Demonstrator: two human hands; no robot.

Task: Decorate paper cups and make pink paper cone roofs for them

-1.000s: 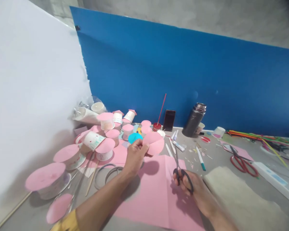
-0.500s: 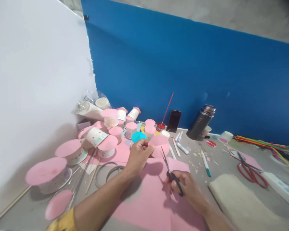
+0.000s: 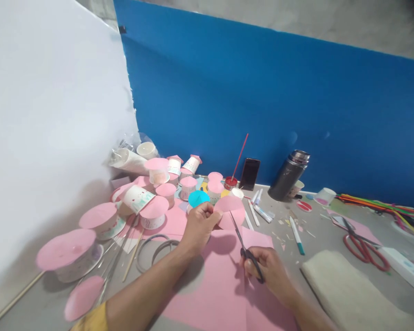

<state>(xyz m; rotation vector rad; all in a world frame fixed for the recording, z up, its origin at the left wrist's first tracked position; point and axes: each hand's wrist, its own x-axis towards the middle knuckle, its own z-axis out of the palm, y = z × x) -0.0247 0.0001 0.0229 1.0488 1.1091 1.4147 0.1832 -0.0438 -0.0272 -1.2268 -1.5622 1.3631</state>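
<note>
Just above the large pink paper sheet [image 3: 224,289], the left hand [image 3: 200,225] is pinching the rim of a light, floppy round pink paper disc [image 3: 235,209], sensibly close to the cut, while the right hand [image 3: 267,271] is gripping black-handled steel scissors [image 3: 244,246] whose blades are meeting its edge.

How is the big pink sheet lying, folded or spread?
Spread: the sheet lies open and flat on the table, showing only crease lines.
</note>
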